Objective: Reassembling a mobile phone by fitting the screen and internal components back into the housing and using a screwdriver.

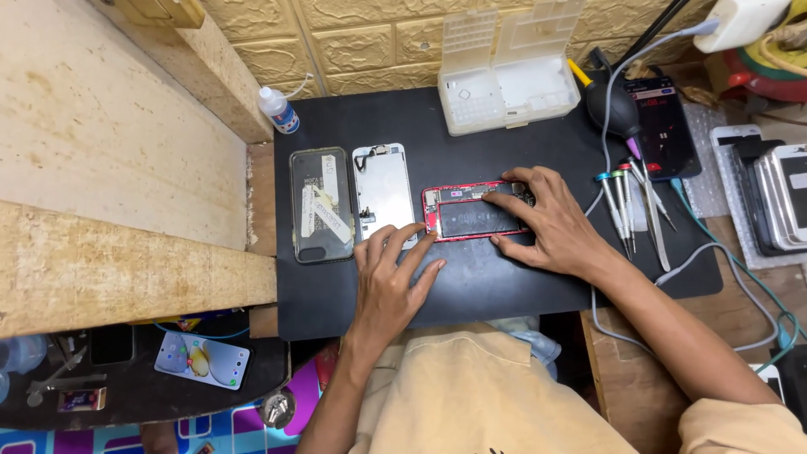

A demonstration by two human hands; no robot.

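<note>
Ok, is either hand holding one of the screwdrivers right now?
No: the screwdrivers lie untouched on the black mat, while the right hand rests on the opened red phone and the left hand lies flat.

Detached white screen beside dark phone

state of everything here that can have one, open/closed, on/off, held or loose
red phone body: opened, insides showing, lying flat on the black mat
right hand: fingers pressed on the red phone body
left hand: flat on the mat, fingertips at the phone's left end
detached screen: off the phone, lying loose
clear phone case: lying loose
plastic parts box: lid open
squeeze bottle: capped
dark phone: screen lit
screwdrivers: lying unused
</note>
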